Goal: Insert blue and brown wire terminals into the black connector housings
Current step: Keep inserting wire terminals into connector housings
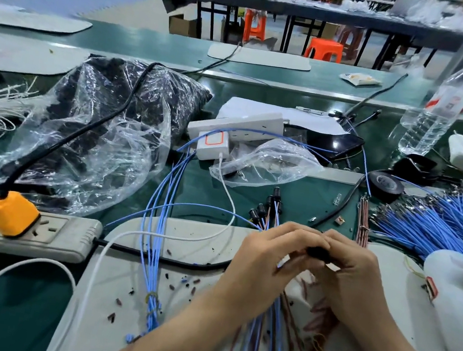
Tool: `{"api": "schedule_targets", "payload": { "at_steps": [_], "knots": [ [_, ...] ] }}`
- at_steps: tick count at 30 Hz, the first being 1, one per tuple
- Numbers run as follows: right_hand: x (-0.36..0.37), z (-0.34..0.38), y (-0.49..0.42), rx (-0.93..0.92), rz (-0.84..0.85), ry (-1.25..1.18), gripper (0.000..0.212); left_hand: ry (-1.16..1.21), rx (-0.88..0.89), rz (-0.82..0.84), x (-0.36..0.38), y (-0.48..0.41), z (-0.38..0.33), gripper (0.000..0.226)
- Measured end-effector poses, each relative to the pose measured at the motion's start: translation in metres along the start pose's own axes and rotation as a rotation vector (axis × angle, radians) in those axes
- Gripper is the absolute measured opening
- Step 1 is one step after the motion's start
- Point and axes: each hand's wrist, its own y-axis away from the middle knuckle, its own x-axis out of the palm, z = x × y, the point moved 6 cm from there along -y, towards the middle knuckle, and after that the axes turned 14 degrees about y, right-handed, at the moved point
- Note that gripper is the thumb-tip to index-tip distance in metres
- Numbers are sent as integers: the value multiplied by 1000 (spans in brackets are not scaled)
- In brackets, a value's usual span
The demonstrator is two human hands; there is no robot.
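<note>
Both hands meet over the white mat (147, 268) on the green bench (298, 192). The left hand (268, 258) and right hand (355, 277) each curl fingers round one black connector housing (318, 252), pinched between them and mostly hidden. Blue wires (275, 329) and brown wires (321, 325) trail from under the hands toward the camera. More black housings (262, 209) with wires attached lie just beyond the left hand. Blue wire pile (446, 223) at right, tape roll (385, 182) near its far edge — power strip (15, 231) with orange plug (14, 214) at far left.
</note>
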Motion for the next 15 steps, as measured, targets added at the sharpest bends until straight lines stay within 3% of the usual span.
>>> {"api": "schedule_targets", "payload": {
  "at_steps": [3, 6, 10, 15],
  "knots": [
    [2, -2, -9, 63, 68, 16, 15, 58, -87, -93, -5, 0, 8, 14],
    [-3, 6, -35, 109, 129, -38, 42, 63, -75, -258, -18, 0, 10, 11],
    [10, 22, -97, 18, 98, 200, 32, 50, -82, -391, -33, 0, 14, 12],
    [93, -4, -151, 107, 526, 676, 36, 42, -80, -387, -32, 2, 13, 8]
  ]
}}
